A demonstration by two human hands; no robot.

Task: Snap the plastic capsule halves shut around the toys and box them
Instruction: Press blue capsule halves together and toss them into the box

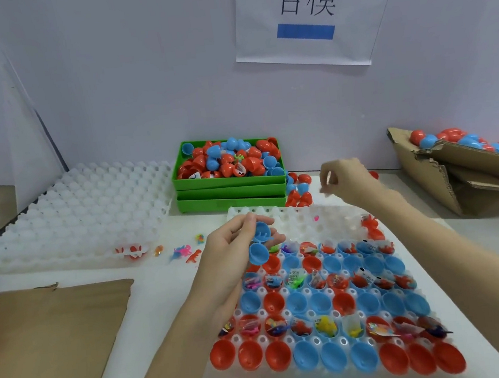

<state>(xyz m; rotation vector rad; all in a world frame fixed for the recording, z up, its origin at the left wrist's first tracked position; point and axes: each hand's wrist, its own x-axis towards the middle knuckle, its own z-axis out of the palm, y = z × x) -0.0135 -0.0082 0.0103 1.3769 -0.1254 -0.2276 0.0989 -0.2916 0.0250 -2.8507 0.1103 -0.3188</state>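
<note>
The person's left hand is hovering over the far left corner of the white plastic cell tray, its thumb and fingers curling round a pair of blue plastic capsule halves: one half is sitting between thumb tip and fingertips, and the other is hanging just below it with its hollow facing the camera. The two halves are touching but are not closed into one egg.

The right hand is hanging in the air beyond the tray's far edge, its fingers loosely curled and motion-blurred; whether it is pinching anything cannot be told.

Beneath both forearms, the tray is holding rows of open red and blue capsule halves, some bare, others carrying small wrapped toys.

Farther out, a stack of green plastic bins is standing against the wall, the top one heaped with loose red and blue halves. A brown cardboard box to the right is holding closed red and blue capsules. A pile of empty white trays is lying to the left, with a flat brown cardboard sheet nearer the person and a few tiny loose toy figures scattered between them.
</note>
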